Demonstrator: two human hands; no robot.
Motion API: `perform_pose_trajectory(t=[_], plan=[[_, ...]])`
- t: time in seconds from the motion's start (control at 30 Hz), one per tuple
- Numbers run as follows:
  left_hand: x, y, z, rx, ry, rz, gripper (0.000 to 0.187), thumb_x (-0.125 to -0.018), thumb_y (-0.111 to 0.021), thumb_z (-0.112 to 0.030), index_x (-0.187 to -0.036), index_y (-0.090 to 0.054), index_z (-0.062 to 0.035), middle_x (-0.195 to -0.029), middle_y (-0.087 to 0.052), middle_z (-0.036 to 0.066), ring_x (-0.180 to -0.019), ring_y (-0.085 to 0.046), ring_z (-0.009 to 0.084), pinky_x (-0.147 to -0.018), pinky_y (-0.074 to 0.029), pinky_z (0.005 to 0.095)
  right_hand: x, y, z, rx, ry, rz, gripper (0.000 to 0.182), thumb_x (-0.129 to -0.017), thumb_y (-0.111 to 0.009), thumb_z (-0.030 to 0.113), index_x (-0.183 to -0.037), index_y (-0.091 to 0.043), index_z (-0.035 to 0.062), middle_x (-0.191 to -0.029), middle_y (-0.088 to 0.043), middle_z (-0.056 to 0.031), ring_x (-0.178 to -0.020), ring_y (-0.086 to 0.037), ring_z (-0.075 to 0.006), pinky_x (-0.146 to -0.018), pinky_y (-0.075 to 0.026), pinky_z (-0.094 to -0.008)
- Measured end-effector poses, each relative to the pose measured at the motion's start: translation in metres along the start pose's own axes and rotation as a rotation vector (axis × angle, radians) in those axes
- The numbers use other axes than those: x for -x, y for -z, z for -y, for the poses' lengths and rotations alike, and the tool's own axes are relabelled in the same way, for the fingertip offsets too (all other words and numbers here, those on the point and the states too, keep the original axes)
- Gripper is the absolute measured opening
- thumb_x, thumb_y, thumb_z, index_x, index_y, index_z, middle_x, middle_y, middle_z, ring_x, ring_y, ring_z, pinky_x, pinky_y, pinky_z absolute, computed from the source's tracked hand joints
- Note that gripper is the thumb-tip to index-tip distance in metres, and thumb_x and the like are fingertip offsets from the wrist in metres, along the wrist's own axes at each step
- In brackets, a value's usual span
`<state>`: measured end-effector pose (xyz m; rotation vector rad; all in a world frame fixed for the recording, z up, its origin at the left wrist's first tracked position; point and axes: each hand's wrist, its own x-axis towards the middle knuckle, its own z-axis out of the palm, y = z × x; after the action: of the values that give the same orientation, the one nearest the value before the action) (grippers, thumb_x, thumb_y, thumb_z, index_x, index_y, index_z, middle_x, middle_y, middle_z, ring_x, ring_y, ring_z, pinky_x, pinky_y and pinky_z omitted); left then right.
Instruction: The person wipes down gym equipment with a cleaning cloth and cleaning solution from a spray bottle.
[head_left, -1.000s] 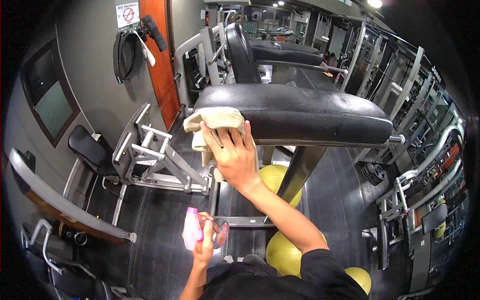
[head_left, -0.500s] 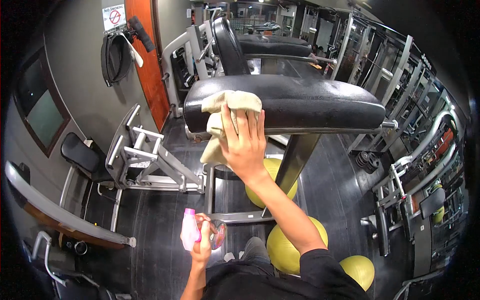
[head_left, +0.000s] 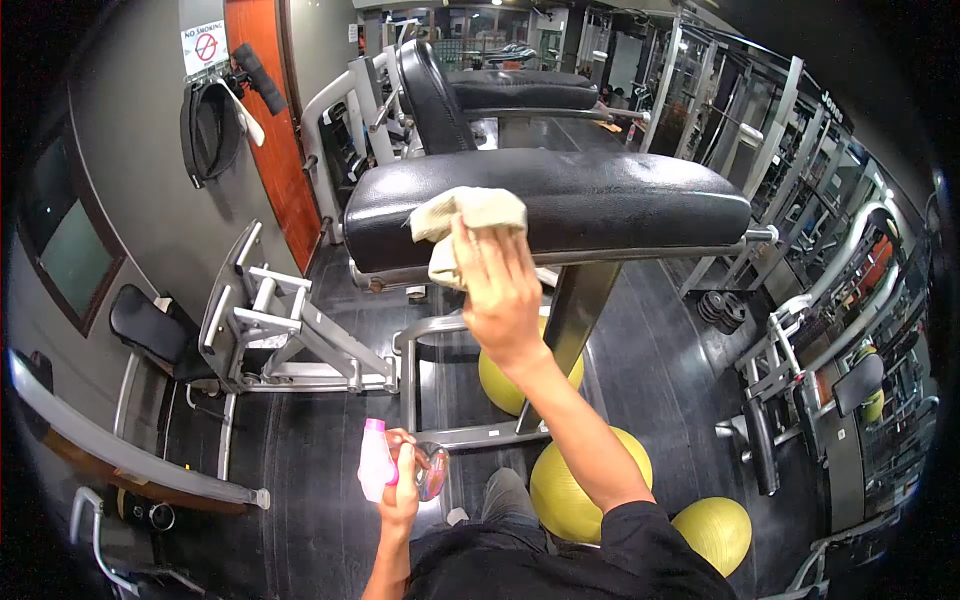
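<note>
My right hand presses a pale yellow cloth against the front side of a black padded cushion, left of its middle. The fingers are stretched over the cloth, pointing up and away from me, and part of it bunches beneath them. Low in the view, my left hand is closed around a spray bottle with a white and pink spray head. The bottle is tilted, away from the cushion. Some fingers of that hand are hidden behind the spray head.
A metal post and floor frame carry the cushion. Yellow exercise balls lie by my legs. A grey exercise machine stands left, racks stand right, and weight plates sit on the floor.
My right hand and the cloth have slid to the right along the cushion, and less cloth hangs below the hand. The view has shifted slightly. My left hand keeps hold of the spray bottle.
</note>
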<state>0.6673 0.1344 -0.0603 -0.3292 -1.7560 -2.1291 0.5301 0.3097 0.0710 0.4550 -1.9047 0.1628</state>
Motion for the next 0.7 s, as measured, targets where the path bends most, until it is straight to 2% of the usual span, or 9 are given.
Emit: perform_pose_trajectory(t=[0.1, 0.2, 0.23, 0.33, 0.43, 0.5, 0.57, 0.63, 0.7], plan=[[-0.001, -0.004, -0.001, 0.015, 0.012, 0.01, 0.016, -0.092, -0.047, 0.0, -0.107, -0.043, -0.0039, -0.096, -0.05, 0.011, -0.064, -0.054, 0.0133, -0.057, -0.048, 0.028, 0.019, 0.003, -0.01, -0.062, 0.034, -0.005, 0.053, -0.075, -0.055, 0.008, -0.127, -0.053, 0.0024, -0.11, -0.057, -0.0137, -0.108, -0.056, -0.0321, -0.1, -0.042, -0.0446], [0.001, -0.004, 0.002, 0.055, 0.016, 0.003, 0.017, -0.092, -0.046, 0.002, -0.107, -0.043, -0.0038, -0.096, -0.05, 0.011, -0.064, -0.055, 0.0135, -0.058, -0.048, 0.0281, 0.03, 0.014, -0.03, 0.044, -0.039, 0.011, 0.054, -0.074, -0.055, 0.006, -0.128, -0.053, 0.0022, -0.112, -0.059, -0.0148, -0.11, -0.055, -0.0339, -0.101, -0.042, -0.0452], [0.0, -0.004, 0.003, 0.057, 0.015, 0.004, 0.017, -0.092, -0.046, 0.002, -0.107, -0.043, -0.0038, -0.096, -0.05, 0.011, -0.064, -0.055, 0.0135, -0.058, -0.048, 0.0281, 0.027, 0.017, -0.032, 0.027, -0.072, -0.009, 0.06, -0.071, -0.054, 0.0, -0.131, -0.049, 0.002, -0.116, -0.056, -0.0169, -0.113, -0.053, -0.0368, -0.102, -0.039, -0.0475], [-0.001, -0.005, 0.005, 0.022, -0.001, 0.035, 0.017, -0.092, -0.046, 0.003, -0.107, -0.043, -0.0034, -0.097, -0.051, 0.012, -0.064, -0.056, 0.0139, -0.058, -0.048, 0.0282, 0.011, 0.014, -0.032, 0.025, -0.16, -0.059, 0.074, -0.064, -0.052, -0.007, -0.137, -0.042, 0.0027, -0.13, -0.047, -0.021, -0.122, -0.044, -0.0411, -0.107, -0.032, -0.0511], [-0.002, -0.007, 0.004, -0.009, 0.014, 0.035, 0.016, -0.092, -0.046, 0.002, -0.107, -0.043, -0.0027, -0.097, -0.051, 0.012, -0.065, -0.056, 0.0141, -0.058, -0.049, 0.0279, 0.007, 0.005, -0.022, 0.028, -0.133, -0.055, 0.067, -0.068, -0.049, -0.004, -0.135, -0.046, 0.0047, -0.125, -0.05, -0.0198, -0.12, -0.046, -0.0398, -0.106, -0.033, -0.0509], [-0.003, -0.012, 0.001, 0.063, 0.022, -0.035, 0.013, -0.088, -0.05, 0.006, -0.099, -0.047, 0.001, -0.091, -0.055, 0.012, -0.064, -0.058, 0.0126, -0.055, -0.049, 0.0259, 0.018, 0.008, -0.018, -0.032, -0.083, 0.03, 0.057, -0.074, -0.052, 0.002, -0.131, -0.05, 0.0047, -0.12, -0.054, -0.016, -0.115, -0.051, -0.0356, -0.102, -0.039, -0.0479], [-0.002, -0.009, 0.004, 0.04, 0.025, 0.006, 0.014, -0.09, -0.049, 0.004, -0.103, -0.046, -0.0007, -0.093, -0.053, 0.012, -0.065, -0.057, 0.0134, -0.056, -0.049, 0.0264, 0.037, 0.012, -0.027, -0.079, -0.037, 0.106, 0.055, -0.075, -0.053, 0.004, -0.13, -0.052, 0.0046, -0.117, -0.055, -0.0148, -0.114, -0.052, -0.0347, -0.102, -0.04, -0.0473], [-0.002, -0.01, 0.006, 0.021, 0.026, 0.041, 0.015, -0.092, -0.047, 0.001, -0.106, -0.044, -0.0024, -0.096, -0.051, 0.012, -0.066, -0.057, 0.0141, -0.058, -0.048, 0.0269, 0.048, 0.014, -0.038, 0.006, -0.052, 0.05, 0.056, -0.073, -0.053, 0.002, -0.129, -0.052, 0.0042, -0.117, -0.056, -0.0149, -0.115, -0.052, -0.0352, -0.103, -0.039, -0.048], [-0.003, -0.011, 0.006, 0.01, 0.031, 0.041, 0.015, -0.091, -0.048, 0.001, -0.105, -0.044, -0.0024, -0.095, -0.051, 0.012, -0.065, -0.057, 0.0137, -0.058, -0.048, 0.0266, 0.046, 0.017, -0.048, 0.066, -0.099, 0.011, 0.06, -0.07, -0.055, 0.0, -0.129, -0.051, 0.0015, -0.124, -0.053, -0.0179, -0.119, -0.049, -0.038, -0.105, -0.036, -0.0487]])
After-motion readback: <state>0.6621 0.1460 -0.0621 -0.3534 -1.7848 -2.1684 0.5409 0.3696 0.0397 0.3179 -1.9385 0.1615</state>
